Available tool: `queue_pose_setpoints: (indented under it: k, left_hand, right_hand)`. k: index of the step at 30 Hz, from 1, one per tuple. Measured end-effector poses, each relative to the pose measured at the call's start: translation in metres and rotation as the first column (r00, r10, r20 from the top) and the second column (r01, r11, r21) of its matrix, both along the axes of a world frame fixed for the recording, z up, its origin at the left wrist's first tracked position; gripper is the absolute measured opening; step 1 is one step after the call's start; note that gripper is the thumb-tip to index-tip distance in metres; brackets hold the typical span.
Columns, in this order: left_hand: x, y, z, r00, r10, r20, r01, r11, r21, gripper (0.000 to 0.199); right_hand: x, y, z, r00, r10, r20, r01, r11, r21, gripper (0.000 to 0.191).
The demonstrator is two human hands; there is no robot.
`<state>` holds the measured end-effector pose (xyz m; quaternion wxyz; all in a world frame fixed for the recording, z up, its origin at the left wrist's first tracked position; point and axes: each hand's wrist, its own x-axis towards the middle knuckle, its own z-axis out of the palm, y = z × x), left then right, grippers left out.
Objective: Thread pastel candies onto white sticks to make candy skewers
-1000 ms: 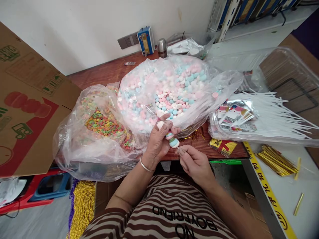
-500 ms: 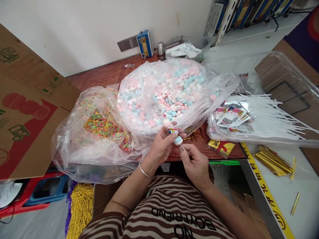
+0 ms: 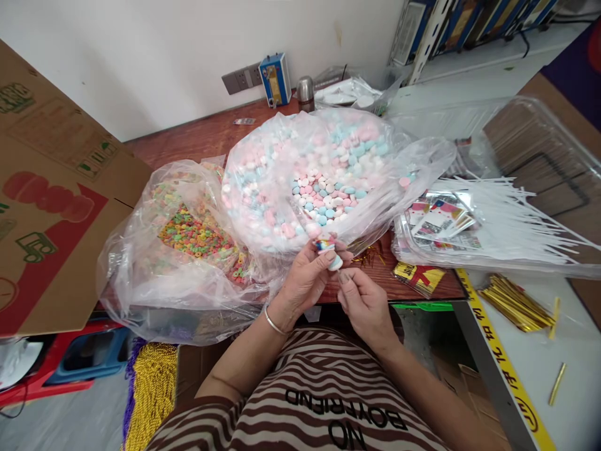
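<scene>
Between the fingers [image 3: 325,258] of the left hand [image 3: 303,275], a short stack of rounded, pale blue and white pieces with a multicoloured top [image 3: 334,262] is grasped, held tilted above the near edge of the tabletop. Just below it, the fingertips of the right hand [image 3: 366,307] are pinched together at the stack's lower end; a thin piece seems to be gripped there, but it is too small to be made out.

For good handling, the stack would best be steadied lightly by the left hand, since smooth rounded pieces could slip or be crushed, while the lower end is worked in line with the stack, without twisting.

Just beyond the hands, a large clear plastic bag of pink, white and blue rounded pieces [image 3: 267,169] is seen on the reddish-brown wooden tabletop [image 3: 188,136]. To its left, a clear bag of small multicoloured rings [image 3: 197,235] is set; to its right, thin white plastic sticks [image 3: 507,219] are spread across a clear tray [image 3: 441,262].
</scene>
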<state>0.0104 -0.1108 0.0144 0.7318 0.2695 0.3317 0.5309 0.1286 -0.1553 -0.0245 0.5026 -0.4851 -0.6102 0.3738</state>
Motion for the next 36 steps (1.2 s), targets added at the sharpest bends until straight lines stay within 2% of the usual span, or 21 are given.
queue_pose_setpoints:
  k: [2,4,5,6,7,9,10,11,13,16,18,23,27,31,33,36]
  left_hand:
    - [-0.005,0.003,-0.005,0.997,0.012,-0.076,-0.008,0.999,0.051,0.053]
    - [-0.01,0.004,-0.011,0.961,0.161,-0.223,-0.121,0.976,0.18,0.055]
    - [-0.013,0.004,-0.014,0.907,0.282,-0.312,-0.194,0.939,0.284,0.053]
    - [-0.016,0.004,-0.017,0.82,0.41,-0.4,-0.238,0.879,0.413,0.048]
    - [-0.019,0.004,-0.018,0.702,0.531,-0.474,-0.23,0.8,0.554,0.041]
    - [-0.025,0.003,-0.018,0.449,0.715,-0.536,-0.062,0.623,0.78,0.025]
    - [-0.028,0.003,-0.016,0.35,0.774,-0.527,0.054,0.546,0.836,0.019]
    - [-0.03,0.004,-0.014,0.278,0.814,-0.51,0.155,0.486,0.86,0.015]
    - [-0.033,0.005,-0.008,0.196,0.855,-0.481,0.271,0.425,0.864,0.016]
    - [-0.036,0.005,-0.002,0.129,0.86,-0.493,0.316,0.436,0.843,0.016]
    - [-0.036,0.005,0.001,0.102,0.854,-0.51,0.333,0.454,0.826,0.014]
    - [-0.036,0.002,0.004,0.017,0.867,-0.498,0.415,0.447,0.792,0.012]
    - [-0.035,0.004,0.004,-0.036,0.852,-0.522,0.414,0.488,0.768,0.008]
    - [-0.033,0.007,0.002,-0.042,0.846,-0.531,0.396,0.502,0.769,0.01]
    - [-0.031,0.007,0.0,-0.035,0.853,-0.521,0.408,0.488,0.771,0.011]
    - [-0.025,0.003,-0.002,0.015,0.857,-0.516,0.461,0.452,0.764,0.012]
  right_hand:
    - [0.004,0.001,0.004,0.99,0.033,-0.139,-0.048,0.993,-0.108,0.026]
    - [0.007,0.002,0.005,0.995,-0.013,-0.099,0.007,0.998,-0.067,0.024]
    - [0.007,0.002,0.006,0.998,-0.057,-0.038,0.057,0.998,-0.009,0.021]
    - [0.007,0.003,0.005,0.994,-0.103,0.03,0.101,0.993,0.061,0.019]
    - [0.006,0.003,0.004,0.984,-0.146,0.1,0.132,0.982,0.137,0.016]
    - [0.005,0.005,0.002,0.947,-0.229,0.226,0.157,0.942,0.297,0.013]
    - [0.004,0.006,0.001,0.919,-0.273,0.285,0.156,0.914,0.374,0.012]
    - [0.004,0.007,0.0,0.884,-0.319,0.341,0.145,0.882,0.449,0.012]
    - [0.005,0.01,-0.002,0.805,-0.413,0.427,0.107,0.808,0.579,0.009]
    - [0.009,0.013,-0.003,0.724,-0.482,0.494,0.005,0.72,0.694,0.014]
    - [0.011,0.014,-0.003,0.703,-0.486,0.519,-0.051,0.694,0.719,0.02]
    - [0.015,0.014,0.0,0.67,-0.483,0.564,-0.12,0.68,0.724,0.017]
    - [0.015,0.014,0.002,0.659,-0.494,0.567,-0.131,0.667,0.734,0.013]
    - [0.013,0.013,0.002,0.665,-0.488,0.565,-0.115,0.68,0.724,0.011]
    - [0.011,0.013,0.001,0.673,-0.484,0.559,-0.095,0.693,0.715,0.009]
    - [0.009,0.015,0.001,0.69,-0.481,0.541,-0.055,0.71,0.702,0.01]
